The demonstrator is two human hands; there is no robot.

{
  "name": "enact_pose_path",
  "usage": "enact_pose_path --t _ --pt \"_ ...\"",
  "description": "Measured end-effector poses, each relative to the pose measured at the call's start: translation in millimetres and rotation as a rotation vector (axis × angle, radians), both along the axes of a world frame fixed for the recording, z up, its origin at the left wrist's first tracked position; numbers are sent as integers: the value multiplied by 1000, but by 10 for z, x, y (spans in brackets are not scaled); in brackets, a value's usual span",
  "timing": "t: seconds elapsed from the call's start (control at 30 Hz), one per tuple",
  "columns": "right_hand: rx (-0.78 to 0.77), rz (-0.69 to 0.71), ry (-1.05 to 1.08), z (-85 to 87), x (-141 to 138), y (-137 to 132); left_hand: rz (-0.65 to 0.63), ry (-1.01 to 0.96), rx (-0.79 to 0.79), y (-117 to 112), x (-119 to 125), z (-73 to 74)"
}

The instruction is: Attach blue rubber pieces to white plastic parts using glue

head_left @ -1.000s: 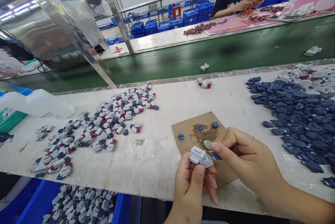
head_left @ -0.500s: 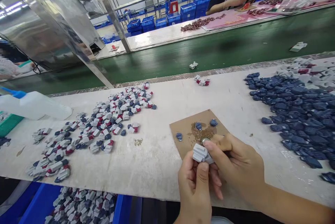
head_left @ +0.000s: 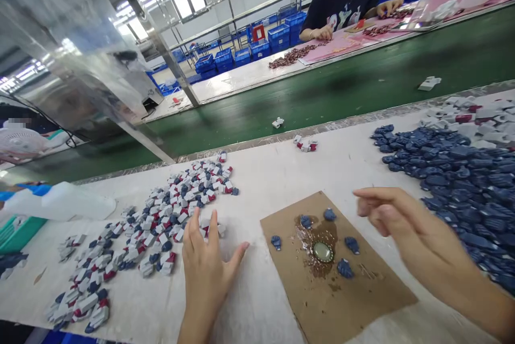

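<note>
My left hand (head_left: 209, 263) is over the table with fingers and thumb spread, its fingertips beside the right edge of a pile of small white, red and blue plastic pieces (head_left: 161, 220). Behind those fingertips a grey-white piece is partly hidden. My right hand (head_left: 396, 223) hangs between a cardboard sheet (head_left: 322, 312) and a heap of dark blue plastic parts (head_left: 454, 167). Its index finger is stretched out, the other fingers bend loosely, and nothing shows in it. On the wet-stained cardboard lie a bottle cap with liquid (head_left: 323, 251) and several loose blue parts (head_left: 345, 268).
Beyond the table runs a green conveyor belt (head_left: 341, 102) carrying white pieces (head_left: 277, 122). A small white-and-red cluster (head_left: 305, 144) sits near the table's far edge. White bottles (head_left: 80, 202) lie at left by a green basket (head_left: 24, 234). Across the belt, a person (head_left: 333, 8) works.
My hands have moved apart, left hand toward the mixed pile, right hand toward the blue heap. The grey-white piece has left their grip. The bottle cap is uncovered, and the view has shifted.
</note>
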State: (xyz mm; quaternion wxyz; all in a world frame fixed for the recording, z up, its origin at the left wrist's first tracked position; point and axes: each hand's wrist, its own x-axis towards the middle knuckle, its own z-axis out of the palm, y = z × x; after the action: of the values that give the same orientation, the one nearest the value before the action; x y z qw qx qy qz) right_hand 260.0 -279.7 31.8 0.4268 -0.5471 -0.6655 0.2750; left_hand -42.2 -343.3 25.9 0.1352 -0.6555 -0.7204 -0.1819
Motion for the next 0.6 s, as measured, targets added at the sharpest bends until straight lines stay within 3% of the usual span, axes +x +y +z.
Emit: enact_pose_path --t 0.07,0.13,0.17,0.2,0.27,0.33,0.43,0.53,0.6 --pt "-30 -118 -55 -43 247 69 -127 42 80 438 43 149" --pt "-83 -156 -136 -76 479 158 -231 -44 58 1105 210 278" --pt "-105 -140 -186 -77 586 227 -245 -106 -24 1495 322 313" --pt "-114 -106 -245 -65 687 319 -207 -167 -151 1894 441 322" --pt "-102 -17 -415 -1 872 587 -174 -203 -245 2624 676 263" --pt "-118 29 -659 92 1029 958 -126 -224 -297 3140 864 141" --pt "-186 48 -931 194 1186 1584 -66 -258 -333 3427 991 -14" --pt "-231 164 -1017 188 1203 2050 -47 -320 -330 3307 947 -10" --pt "-262 218 -1068 140 1145 2190 -38 -399 -316 3118 867 64"
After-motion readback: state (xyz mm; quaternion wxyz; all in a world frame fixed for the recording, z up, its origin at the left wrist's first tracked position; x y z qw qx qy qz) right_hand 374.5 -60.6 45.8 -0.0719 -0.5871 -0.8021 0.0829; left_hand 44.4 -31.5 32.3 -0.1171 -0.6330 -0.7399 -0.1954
